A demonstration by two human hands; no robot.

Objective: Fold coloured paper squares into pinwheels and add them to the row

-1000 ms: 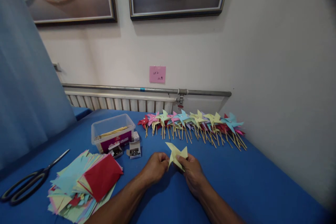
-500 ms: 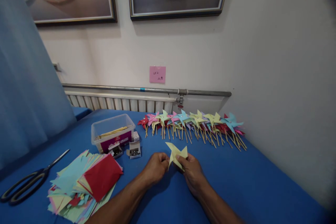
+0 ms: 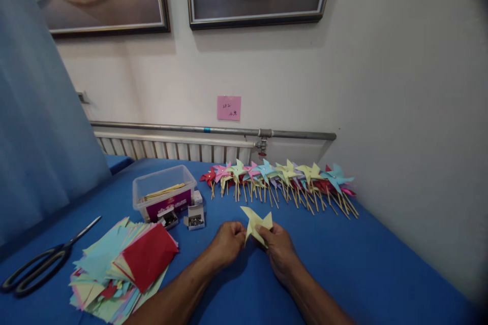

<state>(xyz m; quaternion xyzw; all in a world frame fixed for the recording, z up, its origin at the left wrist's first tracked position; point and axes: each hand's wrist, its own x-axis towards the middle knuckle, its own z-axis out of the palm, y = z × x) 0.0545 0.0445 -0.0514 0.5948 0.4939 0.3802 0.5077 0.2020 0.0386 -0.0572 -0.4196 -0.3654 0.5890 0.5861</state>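
Note:
A pale yellow paper pinwheel [image 3: 252,221], its points folded in to the middle, is held up over the blue cloth. My right hand [image 3: 281,249] grips it, thumb pressed on the centre and fingers behind. Just left of the pinwheel, my left hand [image 3: 227,244] is closed in a pinch; whatever lies between those fingertips is too small or hidden to make out. No stick shows on this pinwheel.
Finished pinwheels [image 3: 287,175] on sticks lie in a row at the back. Left of them stand a plastic tub [image 3: 163,177] with sticks and small boxes of pins [image 3: 195,221]. Coloured paper sheets [image 3: 148,256] and black-handled scissors [image 3: 49,264] lie at left.

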